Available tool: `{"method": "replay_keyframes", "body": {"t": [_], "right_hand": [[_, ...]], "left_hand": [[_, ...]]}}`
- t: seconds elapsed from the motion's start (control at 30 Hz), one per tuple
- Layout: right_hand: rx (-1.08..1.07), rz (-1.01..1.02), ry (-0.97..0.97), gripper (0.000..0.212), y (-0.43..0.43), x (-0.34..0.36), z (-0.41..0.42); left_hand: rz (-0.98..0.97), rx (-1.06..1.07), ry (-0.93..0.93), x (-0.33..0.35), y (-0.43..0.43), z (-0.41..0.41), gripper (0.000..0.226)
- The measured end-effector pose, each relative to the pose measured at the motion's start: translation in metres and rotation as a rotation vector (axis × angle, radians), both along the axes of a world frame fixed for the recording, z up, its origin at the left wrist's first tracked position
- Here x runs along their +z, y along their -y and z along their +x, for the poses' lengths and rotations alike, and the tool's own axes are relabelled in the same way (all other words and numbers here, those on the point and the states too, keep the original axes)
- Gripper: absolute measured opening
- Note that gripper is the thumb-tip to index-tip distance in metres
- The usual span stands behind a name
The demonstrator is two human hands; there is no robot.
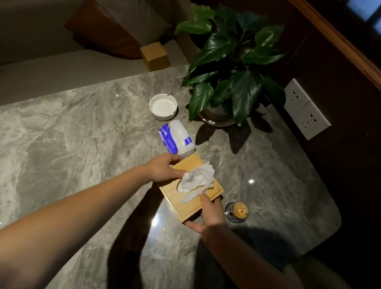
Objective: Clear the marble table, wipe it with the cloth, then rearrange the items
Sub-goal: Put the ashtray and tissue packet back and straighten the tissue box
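Both hands on the flat wooden tissue box (191,189), near the grey marble table's (61,140) far right end.

Left hand (163,170) grips its far-left edge, right hand (210,213) the near corner; crumpled white tissue (196,179) on top; blue-white tissue pack (176,140) touching beyond; white round ashtray (163,106) farther; glass toothpick jar (236,211) just right.

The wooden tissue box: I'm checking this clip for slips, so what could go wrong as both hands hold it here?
1. The toothpick jar stands right beside the right hand; a bump could tip it and scatter the toothpicks.
2. The loose tissue pack lies against the far end of the wooden tissue box; moving the box could shove it toward the ashtray.
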State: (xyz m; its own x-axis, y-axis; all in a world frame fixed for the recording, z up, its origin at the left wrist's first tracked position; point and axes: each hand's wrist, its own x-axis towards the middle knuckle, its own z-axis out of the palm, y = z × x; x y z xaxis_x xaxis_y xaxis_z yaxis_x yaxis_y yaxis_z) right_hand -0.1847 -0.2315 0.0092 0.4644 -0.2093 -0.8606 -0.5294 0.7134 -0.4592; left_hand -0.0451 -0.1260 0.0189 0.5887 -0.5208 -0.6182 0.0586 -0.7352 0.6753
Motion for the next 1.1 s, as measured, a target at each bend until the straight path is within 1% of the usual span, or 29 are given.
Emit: {"method": "replay_keyframes", "body": {"t": [0.13, 0.23, 0.33, 0.47, 0.63, 0.77, 0.87, 0.97, 1.03, 1.1], "right_hand": [[-0.141, 0.033, -0.066, 0.048, -0.003, 0.0, 0.009], [-0.173, 0.024, -0.062, 0.047, -0.004, -0.001, 0.014], [-0.166, 0.016, -0.074, 0.047, -0.001, -0.004, 0.017], [-0.13, 0.021, -0.108, 0.042, 0.002, -0.008, 0.016], [-0.096, -0.002, -0.125, 0.043, 0.009, -0.008, 0.014], [-0.065, -0.039, -0.098, 0.043, 0.008, -0.004, 0.012], [-0.041, -0.07, -0.08, 0.044, 0.008, 0.0, 0.006], [0.043, -0.155, -0.048, 0.045, 0.009, 0.007, -0.003], [0.114, -0.185, -0.061, 0.044, 0.01, 0.011, -0.012], [0.249, -0.191, -0.09, 0.043, 0.009, 0.014, -0.023]], "left_hand": [[0.089, -0.216, 0.111, -0.002, 0.024, 0.019, 0.05], [0.13, -0.28, 0.128, -0.004, 0.034, 0.026, 0.047], [0.123, -0.283, 0.137, -0.005, 0.037, 0.029, 0.039], [0.127, -0.287, 0.152, -0.007, 0.037, 0.029, 0.035], [0.157, -0.28, 0.164, -0.007, 0.036, 0.023, 0.042], [0.163, -0.267, 0.214, -0.008, 0.035, 0.017, 0.039], [0.163, -0.224, 0.174, -0.005, 0.034, 0.014, 0.048], [0.168, -0.19, 0.121, 0.006, 0.031, 0.014, 0.051], [0.152, -0.181, 0.105, 0.013, 0.025, 0.014, 0.05], [0.127, -0.168, 0.126, 0.021, 0.018, 0.013, 0.05]]}}
